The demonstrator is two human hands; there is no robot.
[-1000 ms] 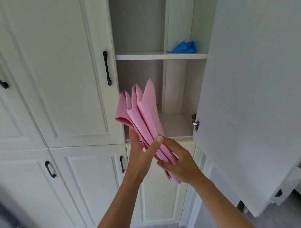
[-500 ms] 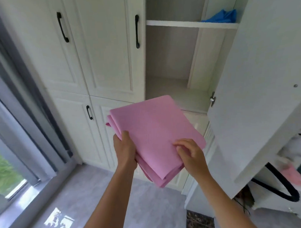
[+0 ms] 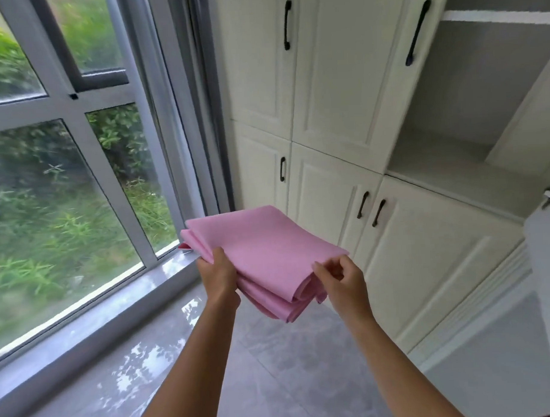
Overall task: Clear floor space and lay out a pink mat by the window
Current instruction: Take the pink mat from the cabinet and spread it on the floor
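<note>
Mat (image 3: pixel 262 249), pink and folded into several layers, is held level in front of me above the grey floor (image 3: pixel 273 380), between the window (image 3: pixel 64 184) on the left and the white cabinets (image 3: pixel 342 112) on the right. My left hand (image 3: pixel 218 274) has its grip clamped on the near left edge of the folded stack, thumb on top and fingers beneath. My right hand (image 3: pixel 341 279) has its grip closed in a pinch on the top layer at the near right corner, thumb and forefinger together on the fabric. Folded edges of the lower layers hang slightly below the right side of the stack. A small part of the mat shows past its far left corner, near the sill (image 3: pixel 139 288). One cabinet compartment (image 3: pixel 467 123) at the upper right stands open, its door (image 3: pixel 547 276) swung outward at the right edge. Greenery shows beyond the glass.
</note>
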